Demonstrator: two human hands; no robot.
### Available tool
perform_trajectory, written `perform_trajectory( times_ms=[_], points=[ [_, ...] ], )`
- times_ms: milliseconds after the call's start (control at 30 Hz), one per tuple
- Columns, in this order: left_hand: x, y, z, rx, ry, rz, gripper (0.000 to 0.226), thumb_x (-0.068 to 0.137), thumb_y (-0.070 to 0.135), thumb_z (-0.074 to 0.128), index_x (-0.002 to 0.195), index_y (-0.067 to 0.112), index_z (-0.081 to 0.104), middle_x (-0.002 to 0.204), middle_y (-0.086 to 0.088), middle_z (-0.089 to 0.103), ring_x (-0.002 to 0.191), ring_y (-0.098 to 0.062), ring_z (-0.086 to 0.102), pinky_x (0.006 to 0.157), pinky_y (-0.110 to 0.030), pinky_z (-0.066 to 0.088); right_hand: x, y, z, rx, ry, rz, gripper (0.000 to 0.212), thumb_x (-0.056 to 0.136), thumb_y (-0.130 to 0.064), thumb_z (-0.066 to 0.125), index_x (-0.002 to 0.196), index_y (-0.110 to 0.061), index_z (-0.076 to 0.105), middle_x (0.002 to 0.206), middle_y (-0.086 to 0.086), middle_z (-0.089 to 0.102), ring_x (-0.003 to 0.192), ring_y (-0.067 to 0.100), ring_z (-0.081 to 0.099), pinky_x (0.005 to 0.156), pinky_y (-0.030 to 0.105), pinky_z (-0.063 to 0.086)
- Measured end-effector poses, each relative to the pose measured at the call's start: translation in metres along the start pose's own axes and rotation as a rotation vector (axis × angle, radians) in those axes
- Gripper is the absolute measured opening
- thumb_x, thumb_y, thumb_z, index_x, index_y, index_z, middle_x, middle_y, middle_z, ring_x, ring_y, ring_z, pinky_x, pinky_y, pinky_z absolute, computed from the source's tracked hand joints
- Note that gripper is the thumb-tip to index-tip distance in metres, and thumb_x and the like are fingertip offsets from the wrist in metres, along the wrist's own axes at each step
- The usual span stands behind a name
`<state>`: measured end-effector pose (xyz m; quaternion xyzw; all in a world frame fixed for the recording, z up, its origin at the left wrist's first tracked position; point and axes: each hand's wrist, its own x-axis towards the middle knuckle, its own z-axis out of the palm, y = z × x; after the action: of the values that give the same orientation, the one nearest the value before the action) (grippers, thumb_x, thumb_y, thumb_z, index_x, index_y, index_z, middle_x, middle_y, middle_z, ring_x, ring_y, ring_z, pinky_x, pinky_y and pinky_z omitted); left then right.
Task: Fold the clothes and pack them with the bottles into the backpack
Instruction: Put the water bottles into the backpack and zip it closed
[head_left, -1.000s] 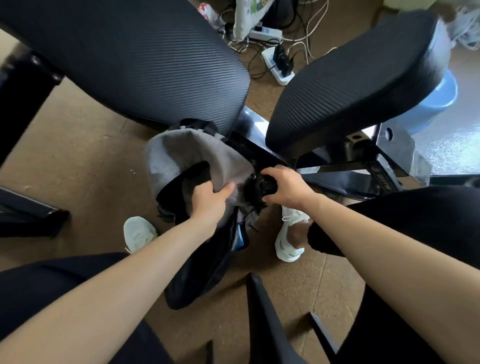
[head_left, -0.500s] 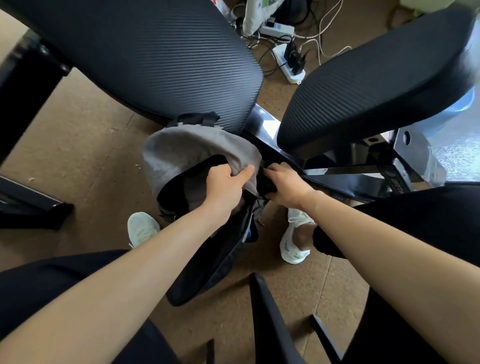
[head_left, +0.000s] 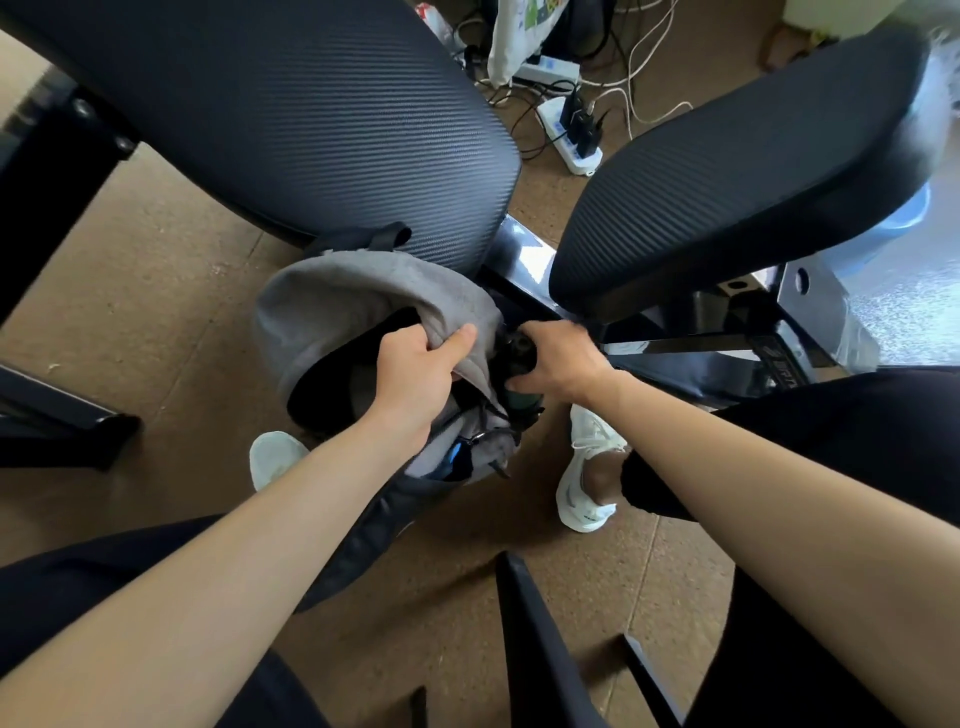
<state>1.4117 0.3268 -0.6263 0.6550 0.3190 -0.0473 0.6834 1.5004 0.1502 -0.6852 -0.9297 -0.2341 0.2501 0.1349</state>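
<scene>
The left hand (head_left: 415, 369), just left of centre, clamps thumb against fingers on the grey fabric lip of the grey-and-black soft backpack (head_left: 353, 291), apparently lifting it so the dark mouth gapes. Just right of it, the right hand (head_left: 561, 358) curls round a dark round-topped bottle (head_left: 519, 358), likely steering it into the bag; main hollow or side pocket, I cannot tell. The backpack stands on the brown cork floor (head_left: 156, 270) between white trainers (head_left: 587, 467). Black ribbed chair seats (head_left: 291, 104) overhang it from the top of the frame, crowding the reach; a white power strip (head_left: 571, 140) with tangled cables lies at upper centre
</scene>
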Motion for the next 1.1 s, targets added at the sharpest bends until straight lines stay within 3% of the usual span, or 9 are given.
perform_trajectory(
  times_ms=[133, 300, 400, 467, 567, 700, 833, 933, 1100],
  points=[
    [-0.001, 0.001, -0.002, 0.055, -0.023, 0.037, 0.026, 0.095, 0.019, 0.072, 0.086, -0.006, 0.072, 0.086, -0.015, 0.078, 0.091, -0.027, 0.076, 0.094, -0.051, 0.058, -0.001, -0.001, 0.007, -0.139, -0.149, -0.181, 0.056, 0.073, -0.035, 0.083, 0.121, -0.012, 0.065, 0.112, 0.009, 0.069, 0.104, 0.032, 0.061, 0.088, 0.041, 0.051],
    [0.002, 0.004, -0.004, 0.071, -0.013, 0.069, 0.027, 0.094, 0.021, 0.074, 0.076, 0.001, 0.071, 0.083, -0.012, 0.078, 0.089, -0.029, 0.076, 0.09, -0.054, 0.059, -0.002, 0.009, 0.016, -0.156, -0.04, 0.099, 0.061, 0.072, -0.064, 0.078, 0.096, -0.013, 0.057, 0.084, 0.003, 0.063, 0.079, 0.027, 0.061, 0.067, 0.037, 0.046],
    [0.0, 0.001, -0.003, 0.104, -0.006, 0.068, 0.024, 0.093, 0.02, 0.075, 0.071, 0.012, 0.072, 0.083, -0.008, 0.078, 0.09, -0.025, 0.076, 0.092, -0.053, 0.059, -0.004, 0.013, 0.031, -0.098, -0.097, -0.106, 0.059, 0.073, -0.041, 0.083, 0.122, -0.013, 0.064, 0.104, 0.01, 0.07, 0.099, 0.032, 0.06, 0.083, 0.035, 0.045],
    [-0.001, 0.002, -0.001, 0.115, -0.009, 0.067, 0.026, 0.093, 0.021, 0.075, 0.068, 0.015, 0.07, 0.081, -0.006, 0.078, 0.089, -0.023, 0.076, 0.092, -0.052, 0.059, -0.005, 0.017, 0.033, -0.032, -0.093, -0.077, 0.067, 0.071, -0.036, 0.085, 0.13, -0.015, 0.061, 0.109, 0.01, 0.07, 0.103, 0.033, 0.06, 0.088, 0.035, 0.047],
    [0.001, 0.004, -0.001, 0.131, 0.006, 0.07, 0.033, 0.094, 0.02, 0.074, 0.062, 0.018, 0.067, 0.077, -0.005, 0.076, 0.086, -0.023, 0.076, 0.09, -0.05, 0.06, -0.003, 0.017, 0.035, 0.035, -0.037, 0.119, 0.069, 0.068, -0.044, 0.088, 0.12, -0.011, 0.056, 0.104, 0.011, 0.07, 0.096, 0.034, 0.065, 0.081, 0.042, 0.055],
    [-0.001, 0.001, 0.002, 0.139, 0.006, 0.053, 0.043, 0.093, 0.02, 0.075, 0.052, 0.024, 0.067, 0.07, 0.002, 0.074, 0.082, -0.022, 0.075, 0.089, -0.048, 0.06, -0.005, 0.019, 0.053, -0.022, -0.051, 0.016, 0.052, 0.072, -0.024, 0.085, 0.113, -0.008, 0.059, 0.1, 0.014, 0.069, 0.096, 0.037, 0.062, 0.077, 0.041, 0.053],
    [-0.001, 0.003, 0.002, 0.114, -0.008, 0.085, 0.031, 0.093, 0.025, 0.075, 0.08, -0.003, 0.071, 0.084, -0.012, 0.077, 0.088, -0.026, 0.076, 0.09, -0.05, 0.06, -0.008, 0.032, 0.061, 0.083, -0.037, 0.049, 0.033, 0.079, 0.004, 0.068, 0.11, -0.005, 0.064, 0.09, 0.017, 0.068, 0.09, 0.04, 0.062, 0.069, 0.042, 0.051],
    [0.005, 0.004, -0.002, 0.114, -0.013, 0.107, 0.044, 0.092, 0.032, 0.075, 0.087, -0.011, 0.067, 0.089, -0.019, 0.076, 0.091, -0.032, 0.075, 0.088, -0.056, 0.058, -0.014, 0.034, 0.068, 0.159, -0.135, 0.064, 0.057, 0.082, -0.012, 0.075, 0.136, -0.013, 0.056, 0.124, 0.015, 0.062, 0.114, 0.036, 0.061, 0.094, 0.04, 0.05],
    [0.004, -0.001, 0.008, 0.125, 0.006, 0.056, 0.036, 0.093, 0.024, 0.075, 0.073, -0.004, 0.064, 0.084, -0.014, 0.077, 0.088, -0.028, 0.075, 0.088, -0.056, 0.058, -0.026, 0.025, 0.07, 0.314, 0.042, 0.067, 0.084, 0.066, -0.024, 0.086, 0.142, -0.015, 0.051, 0.127, 0.01, 0.057, 0.115, 0.034, 0.057, 0.101, 0.044, 0.048]
  ],
)
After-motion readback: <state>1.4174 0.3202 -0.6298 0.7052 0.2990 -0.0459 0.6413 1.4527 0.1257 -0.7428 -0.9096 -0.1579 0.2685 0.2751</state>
